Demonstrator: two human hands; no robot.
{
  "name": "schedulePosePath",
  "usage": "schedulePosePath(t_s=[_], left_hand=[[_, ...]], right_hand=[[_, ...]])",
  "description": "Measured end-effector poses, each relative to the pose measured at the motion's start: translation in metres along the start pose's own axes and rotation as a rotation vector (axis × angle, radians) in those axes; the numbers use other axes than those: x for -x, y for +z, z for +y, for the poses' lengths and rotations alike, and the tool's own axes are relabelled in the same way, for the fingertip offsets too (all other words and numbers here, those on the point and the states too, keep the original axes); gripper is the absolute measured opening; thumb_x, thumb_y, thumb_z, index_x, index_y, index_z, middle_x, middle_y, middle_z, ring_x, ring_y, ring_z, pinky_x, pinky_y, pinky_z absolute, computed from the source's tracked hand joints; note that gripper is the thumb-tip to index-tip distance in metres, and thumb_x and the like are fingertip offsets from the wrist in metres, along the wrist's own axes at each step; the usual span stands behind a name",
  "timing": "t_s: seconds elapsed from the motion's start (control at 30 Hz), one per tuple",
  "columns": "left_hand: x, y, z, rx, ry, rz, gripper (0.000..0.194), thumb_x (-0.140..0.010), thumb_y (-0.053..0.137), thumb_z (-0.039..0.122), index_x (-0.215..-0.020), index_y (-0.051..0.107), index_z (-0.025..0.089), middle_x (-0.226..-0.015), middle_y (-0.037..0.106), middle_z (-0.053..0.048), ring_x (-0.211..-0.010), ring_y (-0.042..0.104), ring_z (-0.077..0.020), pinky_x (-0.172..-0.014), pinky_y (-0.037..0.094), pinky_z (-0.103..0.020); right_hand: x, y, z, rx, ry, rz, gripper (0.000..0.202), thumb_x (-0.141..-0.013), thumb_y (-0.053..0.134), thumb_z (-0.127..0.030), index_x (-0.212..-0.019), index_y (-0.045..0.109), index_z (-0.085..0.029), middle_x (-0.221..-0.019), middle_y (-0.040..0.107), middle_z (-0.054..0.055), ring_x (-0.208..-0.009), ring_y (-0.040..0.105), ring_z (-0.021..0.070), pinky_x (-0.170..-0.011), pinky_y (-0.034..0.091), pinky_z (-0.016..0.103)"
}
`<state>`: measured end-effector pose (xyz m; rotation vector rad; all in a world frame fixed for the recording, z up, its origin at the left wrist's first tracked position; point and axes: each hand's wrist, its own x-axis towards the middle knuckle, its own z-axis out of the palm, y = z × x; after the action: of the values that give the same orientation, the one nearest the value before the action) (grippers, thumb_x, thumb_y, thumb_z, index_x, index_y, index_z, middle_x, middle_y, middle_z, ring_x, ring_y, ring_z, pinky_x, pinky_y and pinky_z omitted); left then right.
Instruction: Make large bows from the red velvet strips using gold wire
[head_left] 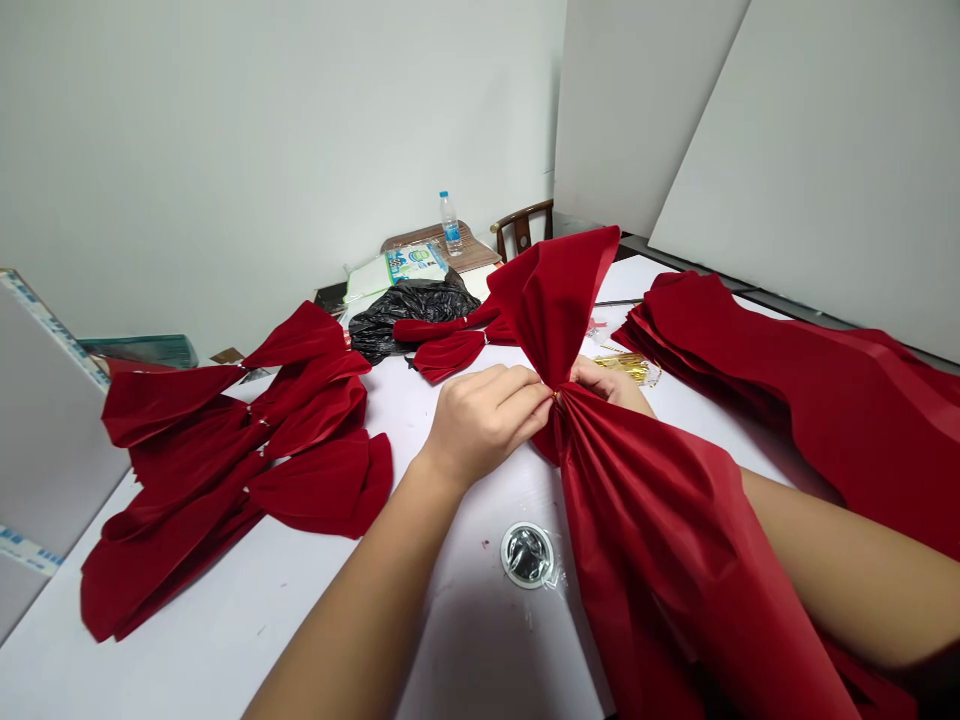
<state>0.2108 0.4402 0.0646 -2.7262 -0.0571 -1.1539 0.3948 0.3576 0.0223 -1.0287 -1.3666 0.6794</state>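
A length of red velvet-like cloth (645, 510) is gathered tightly at one point, with a short fan of it standing up and a long part draping toward me over my right forearm. A thin gold twist tie (556, 396) shows at the gather. My left hand (491, 412) is closed, thumb and fingers pinching at this tie from the left. My right hand (609, 385) is curled at the gather from behind; its fingertips are partly hidden by the cloth. More gold twist ties (631, 368) lie in a bundle just beyond it.
Tied red cloth bows (315, 430) are piled on the left of the white table (322, 600); others (450, 352) lie near a black plastic bag (412, 305). Flat red cloth pieces (795, 370) are stacked on the right. A round grommet (527, 555) sits in the tabletop. A water bottle (450, 225) stands behind.
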Motion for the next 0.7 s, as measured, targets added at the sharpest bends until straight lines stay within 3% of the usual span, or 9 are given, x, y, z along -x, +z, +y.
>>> schedulePosePath(t_s=[0.2, 0.33, 0.43, 0.57, 0.7], left_hand=[[-0.001, 0.001, 0.003, 0.051, -0.075, -0.073, 0.018, -0.099, 0.055, 0.023, -0.095, 0.071, 0.018, -0.093, 0.076, -0.007, -0.083, 0.070, -0.0185, -0.074, 0.052, -0.029], [-0.002, 0.004, 0.008, 0.245, -0.255, -0.045, 0.014, -0.095, 0.057, 0.020, -0.087, 0.068, 0.018, -0.087, 0.073, -0.006, -0.079, 0.067, -0.0169, -0.072, 0.050, -0.028], [-0.005, 0.010, 0.015, 0.430, -0.452, 0.002, 0.008, -0.088, 0.061, 0.016, -0.081, 0.066, 0.018, -0.083, 0.069, -0.003, -0.075, 0.063, -0.0150, -0.069, 0.049, -0.026], [-0.013, 0.016, 0.024, 0.801, -0.859, 0.014, 0.003, -0.081, 0.066, 0.018, -0.079, 0.067, 0.016, -0.076, 0.068, -0.002, -0.072, 0.062, -0.0138, -0.066, 0.048, -0.025], [-0.020, 0.013, 0.024, 1.237, -1.237, -0.143, 0.013, -0.079, 0.067, 0.027, -0.076, 0.068, 0.014, -0.071, 0.065, -0.002, -0.060, 0.057, -0.0102, -0.047, 0.033, -0.020]], right_hand=[[-0.001, 0.000, 0.000, 0.044, -0.061, 0.013, 0.038, -0.079, 0.082, -0.049, -0.071, 0.061, -0.019, -0.082, 0.057, 0.004, -0.077, 0.054, 0.0175, -0.072, 0.045, 0.033], [0.001, 0.003, 0.001, 0.105, -0.114, 0.102, 0.038, -0.080, 0.081, -0.051, -0.071, 0.061, -0.020, -0.081, 0.058, 0.004, -0.077, 0.054, 0.0184, -0.071, 0.044, 0.033], [0.004, 0.005, 0.003, 0.144, -0.166, 0.167, 0.031, -0.083, 0.080, -0.046, -0.075, 0.064, -0.021, -0.082, 0.058, 0.004, -0.078, 0.055, 0.0190, -0.071, 0.044, 0.034], [0.006, 0.002, 0.008, 0.243, -0.297, 0.222, 0.010, -0.087, 0.075, -0.028, -0.082, 0.069, -0.022, -0.086, 0.061, 0.004, -0.082, 0.058, 0.0194, -0.073, 0.046, 0.034], [0.007, -0.001, 0.009, 0.382, -0.373, 0.246, 0.004, -0.088, 0.070, -0.020, -0.085, 0.071, -0.023, -0.087, 0.064, 0.004, -0.078, 0.058, 0.0192, -0.071, 0.047, 0.035]])
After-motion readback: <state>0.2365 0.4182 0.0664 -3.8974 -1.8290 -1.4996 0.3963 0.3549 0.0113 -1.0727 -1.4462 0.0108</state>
